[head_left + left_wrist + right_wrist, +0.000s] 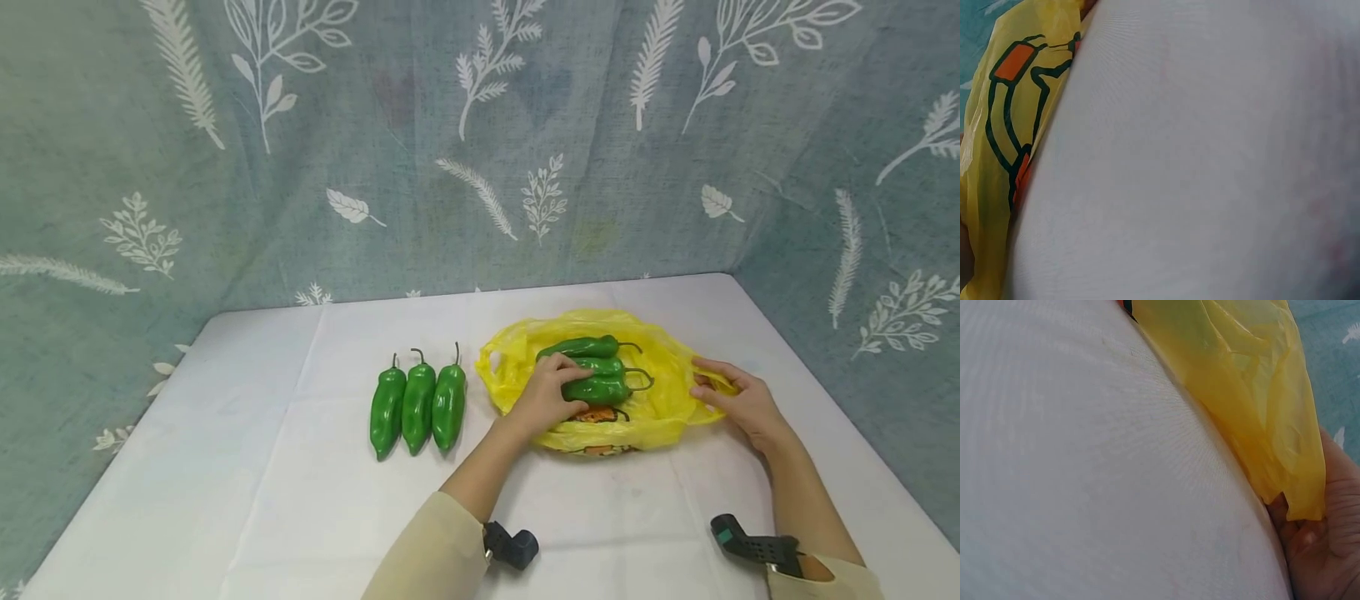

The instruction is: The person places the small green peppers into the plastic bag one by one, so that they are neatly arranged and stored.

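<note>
A yellow plastic bag (663, 379) lies spread on the right half of the table, with three green peppers on it. My left hand (546, 393) reaches in from the bag's left and grips the front pepper (604, 391), thumb on its near side and fingers over its far side. The middle pepper (609, 366) touches it; the back pepper (585, 347) lies beyond. At the bag's right end, my right hand (745, 406) holds the handle loop between thumb and fingers. The right wrist view shows the bag's edge (1254, 406) against that hand.
Three more green peppers (417, 408) lie side by side left of the bag, stems pointing away. White cloth covers the table (315, 492). A grey-green leaf-patterned curtain (405, 208) hangs behind the table and along both sides.
</note>
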A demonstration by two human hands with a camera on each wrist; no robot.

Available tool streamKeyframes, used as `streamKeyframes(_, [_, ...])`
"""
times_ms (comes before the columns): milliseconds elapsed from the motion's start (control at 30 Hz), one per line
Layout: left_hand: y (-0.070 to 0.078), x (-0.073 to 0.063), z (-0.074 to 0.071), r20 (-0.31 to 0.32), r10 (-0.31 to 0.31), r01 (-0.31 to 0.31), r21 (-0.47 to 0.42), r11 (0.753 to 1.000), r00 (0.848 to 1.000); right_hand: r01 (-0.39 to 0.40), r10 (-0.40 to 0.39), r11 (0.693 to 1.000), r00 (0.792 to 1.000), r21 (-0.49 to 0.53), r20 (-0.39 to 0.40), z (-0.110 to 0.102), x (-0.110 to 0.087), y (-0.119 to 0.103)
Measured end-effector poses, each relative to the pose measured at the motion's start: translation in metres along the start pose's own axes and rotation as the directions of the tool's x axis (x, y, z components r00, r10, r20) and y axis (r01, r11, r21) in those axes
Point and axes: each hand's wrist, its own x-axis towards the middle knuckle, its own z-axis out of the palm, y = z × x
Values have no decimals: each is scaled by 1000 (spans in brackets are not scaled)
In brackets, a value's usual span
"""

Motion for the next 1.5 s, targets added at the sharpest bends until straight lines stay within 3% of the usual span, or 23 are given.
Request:
streamKeyframes(300, [1,-3,0,-38,-25,21,-94,995,999,6,-6,1000,1000,16,0,-2,1,0])
streamKeyframes(567, [1,-5,-5,-81,-16,0,-197,980,997,16,-16,1000,1000,22,-4,-5,-1,0])
streamKeyframes(800, [7,-9,-20,-69,-71,46,-311,949,995,13,-13,1000,1000,25,-12,-6,-2,0])
streamKeyframes(1033, [7,-18,-33,-54,-70,48,-334,941,996,6,-6,1000,1000,15,-13,-9,-4,0])
streamKeyframes(1200, [6,-28,-43,-80,-56,21,-383,924,995,-1,1,1000,1000,6,-15,-8,-2,-1])
streamKeyframes(1400, [3,-52,-57,-112,-159,102,-401,910,981,-25,26,1000,1000,-10,8,-2,0,0])
streamKeyframes(1500, [0,-63,-66,-113,-181,124,-393,911,977,-21,21,1000,1000,-11,8,0,0,-1])
